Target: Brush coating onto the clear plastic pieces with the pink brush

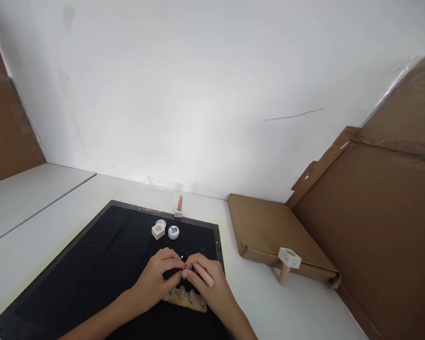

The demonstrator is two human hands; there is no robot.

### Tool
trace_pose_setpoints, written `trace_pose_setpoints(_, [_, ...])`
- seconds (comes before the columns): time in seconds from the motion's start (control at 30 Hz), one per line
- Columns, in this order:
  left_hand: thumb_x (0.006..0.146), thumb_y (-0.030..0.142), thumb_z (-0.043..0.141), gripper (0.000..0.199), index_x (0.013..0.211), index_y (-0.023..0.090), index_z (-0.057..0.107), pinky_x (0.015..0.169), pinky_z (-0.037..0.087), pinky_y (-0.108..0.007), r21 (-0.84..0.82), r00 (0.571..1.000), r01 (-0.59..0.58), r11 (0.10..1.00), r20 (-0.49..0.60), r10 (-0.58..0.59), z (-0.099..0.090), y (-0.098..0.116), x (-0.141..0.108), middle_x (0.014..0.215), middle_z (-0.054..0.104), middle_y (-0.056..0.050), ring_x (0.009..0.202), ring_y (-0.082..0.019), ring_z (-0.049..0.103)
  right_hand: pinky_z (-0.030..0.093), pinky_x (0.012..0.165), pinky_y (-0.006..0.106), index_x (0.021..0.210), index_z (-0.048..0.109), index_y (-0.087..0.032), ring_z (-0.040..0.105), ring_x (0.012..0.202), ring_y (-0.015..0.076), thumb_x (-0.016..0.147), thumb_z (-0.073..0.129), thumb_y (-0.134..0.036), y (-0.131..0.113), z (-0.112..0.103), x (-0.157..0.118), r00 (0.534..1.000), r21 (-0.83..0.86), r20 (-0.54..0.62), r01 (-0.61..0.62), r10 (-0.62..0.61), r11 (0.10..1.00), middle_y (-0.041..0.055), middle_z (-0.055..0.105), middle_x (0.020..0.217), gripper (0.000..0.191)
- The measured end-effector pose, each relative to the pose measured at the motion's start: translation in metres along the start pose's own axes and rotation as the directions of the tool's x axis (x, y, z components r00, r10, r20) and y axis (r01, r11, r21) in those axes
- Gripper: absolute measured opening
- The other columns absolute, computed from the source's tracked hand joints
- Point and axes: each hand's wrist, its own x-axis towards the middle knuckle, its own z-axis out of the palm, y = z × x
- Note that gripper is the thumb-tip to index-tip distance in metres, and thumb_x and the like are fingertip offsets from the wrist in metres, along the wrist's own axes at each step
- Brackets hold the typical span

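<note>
Over the black mat [92, 264], my left hand [156, 274] and my right hand [208, 278] meet fingertip to fingertip. Closed in my right hand is a pink finger-shaped stick [203, 275], with a greyish tip [188, 267] towards my left fingers. My left thumb and forefinger pinch at that tip; whatever is between them is too small to make out. Just below the hands lies a yellowish-brown strip [189, 304] carrying several clear nail-shaped tips [192, 296], partly covered by my left hand.
Beyond my hands sit a small whitish block [157, 231], a round white lid [160, 223] and a small round pot [173, 232]. A pink stick [180, 203] stands on a white base at the mat's back edge. Right are a cardboard box [272, 226] and another white-based stick [289, 258].
</note>
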Motion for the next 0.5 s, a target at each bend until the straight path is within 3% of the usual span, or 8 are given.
trace_pose_setpoints(0.27, [0.085, 0.018, 0.053, 0.021, 0.085, 0.019, 0.075, 0.068, 0.05, -0.027, -0.04, 1.0, -0.005, 0.999, -0.005, 0.005, 0.0, 0.002, 0.001, 0.078, 0.07, -0.007, 0.074, -0.018, 0.063, 0.047, 0.06, 0.024, 0.078, 0.067, -0.018, 0.062, 0.066, 0.0156, 0.091, 0.051, -0.036, 0.007, -0.006, 0.003, 0.994, 0.018, -0.108, -0.027, 0.029, 0.999, 0.0009, 0.068, 0.071, 0.027])
trace_pose_setpoints(0.5, [0.082, 0.016, 0.054, 0.021, 0.085, 0.018, 0.075, 0.066, 0.051, -0.026, -0.04, 0.994, 0.106, 0.994, -0.013, -0.107, -0.001, -0.005, -0.002, 0.075, 0.071, -0.005, 0.07, -0.018, 0.064, 0.054, 0.067, 0.031, 0.087, 0.064, -0.014, 0.064, 0.071, 0.014, 0.094, 0.055, -0.035, 0.02, -0.007, 0.002, 0.986, -0.026, -0.149, -0.08, 0.075, 0.996, 0.0, 0.066, 0.08, 0.024])
